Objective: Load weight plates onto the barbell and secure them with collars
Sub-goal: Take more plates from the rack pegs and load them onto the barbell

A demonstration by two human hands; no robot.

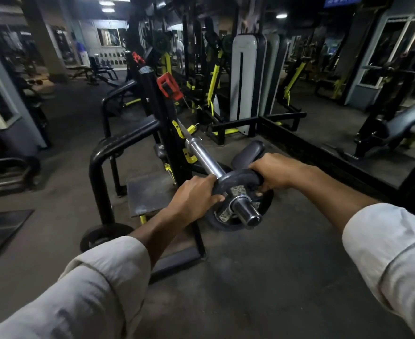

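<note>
Both hands, left [196,196] and right [272,173], grip a round black iron weight plate [235,182], threaded on the chrome barbell sleeve [205,157] running away from them.

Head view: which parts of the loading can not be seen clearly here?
- Far end of the barbell: hidden behind the black rack.
- Weight plate markings: too small and dark.
- Right hand fingers: curled behind the plate rim.
- Collars: none identifiable.

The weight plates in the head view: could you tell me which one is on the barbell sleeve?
The weight plate gripped by both hands, threaded over the chrome barbell sleeve. The other plate rests at the rack's base, untouched.
</note>
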